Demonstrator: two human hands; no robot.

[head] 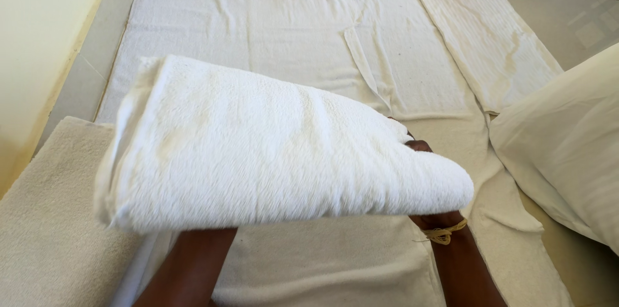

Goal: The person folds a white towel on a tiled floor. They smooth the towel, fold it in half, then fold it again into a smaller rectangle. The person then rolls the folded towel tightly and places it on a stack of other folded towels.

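Note:
A folded white towel point(271, 146) is held up in front of me, thick and slightly yellowed, tilted down to the right. My left hand is hidden under it; only the forearm point(190, 265) shows below. My right hand point(420, 147) grips the towel's right end, fingertips just showing at its top edge, a yellow string band point(443, 234) on the wrist.
White towels point(290, 30) lie spread flat on the floor beneath, one narrow stained towel point(493, 43) at the right. A cream pillow point(570, 146) sits at the right edge. A beige mat point(51, 217) lies at the lower left, next to a pale wall point(39, 36).

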